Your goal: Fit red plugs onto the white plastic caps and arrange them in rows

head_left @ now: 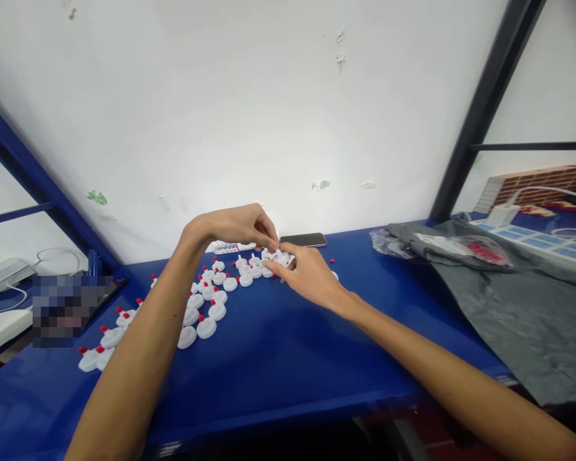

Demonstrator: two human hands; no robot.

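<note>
1. Head view: right hand [310,272], thumb and fingers closed around one white cap [282,258].
2. Left hand [244,225], fingertips narrowed together at that cap; cannot tell what they pinch.
3. Red-tipped caps [206,327], many, left of and nearer than the left hand, on blue bench [278,365].
4. Phone [312,240], just beyond the right hand.
5. Dark plastic sheet [523,307], well right of the right hand.

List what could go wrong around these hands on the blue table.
The left hand and right hand are close to tightly grouped white pieces, so a slip might knock some over. The small loose red piece near the right hand could be brushed away and lost. The dark phone lies just behind the hands and might get bumped.
</note>
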